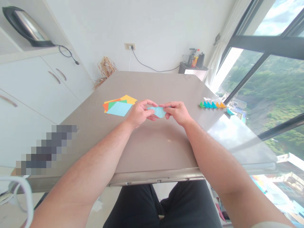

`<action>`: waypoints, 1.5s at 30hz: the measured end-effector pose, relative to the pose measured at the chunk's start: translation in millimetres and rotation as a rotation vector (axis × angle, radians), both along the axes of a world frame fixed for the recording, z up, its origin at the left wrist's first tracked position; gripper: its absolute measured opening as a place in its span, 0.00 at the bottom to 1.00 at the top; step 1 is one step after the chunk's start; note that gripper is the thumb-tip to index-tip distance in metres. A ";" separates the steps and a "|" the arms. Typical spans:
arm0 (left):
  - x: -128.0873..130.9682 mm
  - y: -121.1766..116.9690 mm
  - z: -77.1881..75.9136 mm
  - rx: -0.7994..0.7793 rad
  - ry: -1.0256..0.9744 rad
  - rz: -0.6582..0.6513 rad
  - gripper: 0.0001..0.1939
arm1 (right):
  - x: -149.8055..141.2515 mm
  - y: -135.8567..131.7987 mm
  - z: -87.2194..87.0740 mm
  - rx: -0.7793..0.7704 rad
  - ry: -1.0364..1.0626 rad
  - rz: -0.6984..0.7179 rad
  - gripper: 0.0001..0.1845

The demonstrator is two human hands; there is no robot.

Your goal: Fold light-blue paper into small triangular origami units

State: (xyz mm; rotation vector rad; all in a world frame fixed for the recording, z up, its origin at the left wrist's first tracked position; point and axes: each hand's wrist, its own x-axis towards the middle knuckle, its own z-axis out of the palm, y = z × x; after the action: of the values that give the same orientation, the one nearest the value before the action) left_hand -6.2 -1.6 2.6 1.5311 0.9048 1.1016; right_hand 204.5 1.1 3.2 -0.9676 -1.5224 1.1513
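One small light-blue folded paper piece (pixel 160 112), between your two hands, over the smooth grey-brown worktop (pixel 154 148); long axis left to right, roughly parallel to the worktop's near edge, one end pointing to each hand. Your left hand (pixel 140 112): pinching the left end. Your right hand (pixel 178 112): pinching the right end. To the left: fanned flat coloured paper sheets (pixel 119 109), light blue uppermost. Well to the right: small folded green, blue and orange paper pieces (pixel 209 105), in a row.
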 end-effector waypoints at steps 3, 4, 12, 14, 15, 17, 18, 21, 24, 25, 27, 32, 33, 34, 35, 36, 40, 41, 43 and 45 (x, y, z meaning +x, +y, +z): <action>2.5 0.5 -0.9 0.008 -0.015 0.058 0.11 | -1.2 -0.5 0.4 0.009 -0.007 0.001 0.15; 3.2 0.6 -0.8 0.004 -0.022 0.073 0.11 | -1.6 -0.8 0.9 0.008 0.003 0.002 0.15; 3.1 1.2 4.1 -0.062 -0.082 0.137 0.10 | -3.2 -1.0 2.6 -0.025 0.089 -0.007 0.10; 3.3 1.9 4.0 -0.054 -0.086 0.162 0.09 | -3.8 -1.2 2.4 -0.035 0.075 -0.021 0.09; 3.5 2.3 3.4 -0.042 -0.079 0.175 0.08 | -4.0 -1.4 2.4 -0.038 0.063 -0.022 0.09; 4.1 3.0 1.4 -0.006 -0.049 0.195 0.07 | -4.1 -2.4 3.1 -0.035 0.045 -0.016 0.09; 4.3 3.3 0.2 0.015 -0.027 0.198 0.07 | -4.0 -3.1 3.7 -0.035 0.043 -0.013 0.10; 5.1 3.5 -3.5 0.081 0.049 0.187 0.07 | -3.4 -5.5 7.0 -0.037 0.029 -0.038 0.16; 6.4 3.0 -5.6 0.139 0.107 0.163 0.08 | -3.9 -7.2 10.1 0.006 -0.083 -0.094 0.18; 6.9 2.6 -5.7 0.154 0.114 0.156 0.08 | -4.3 -7.4 10.6 0.023 -0.130 -0.104 0.16; 8.0 1.6 -5.2 0.175 0.118 0.153 0.08 | -5.5 -7.6 10.8 0.036 -0.194 -0.107 0.15; 10.5 -3.1 -1.0 0.189 0.096 0.196 0.10 | -6.8 -7.1 8.3 -0.032 -0.193 -0.100 0.12; 10.9 -3.8 -0.3 0.181 0.087 0.203 0.13 | -6.7 -6.9 7.8 -0.047 -0.173 -0.091 0.13; 11.2 -4.2 0.1 0.167 0.077 0.213 0.17 | -6.5 -6.7 7.3 -0.058 -0.141 -0.071 0.15; 11.5 -4.3 0.3 0.151 0.066 0.224 0.20 | -6.4 -6.4 6.8 -0.066 -0.099 -0.045 0.15; 11.7 -4.2 0.2 0.136 0.056 0.235 0.21 | -6.4 -6.2 6.3 -0.074 -0.057 -0.017 0.15; 12.8 -2.8 -0.8 0.128 0.046 0.248 0.16 | -7.7 -5.4 4.6 -0.053 -0.003 -0.015 0.13; 13.1 -2.9 -0.9 0.136 0.045 0.241 0.15 | -8.2 -5.3 4.2 -0.026 -0.018 -0.033 0.14; 13.9 -3.3 -0.7 0.147 0.041 0.231 0.13 | -9.1 -5.2 3.3 0.040 -0.037 -0.062 0.15; 14.5 -3.8 -0.5 0.152 0.048 0.233 0.11 | -9.6 -5.0 2.4 0.090 -0.044 -0.082 0.14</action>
State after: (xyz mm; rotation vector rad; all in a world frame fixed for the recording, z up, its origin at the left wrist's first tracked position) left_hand 8.4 -5.4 2.1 1.6099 1.0731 1.3302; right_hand 194.9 -4.0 5.5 -0.9912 -1.5418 1.0010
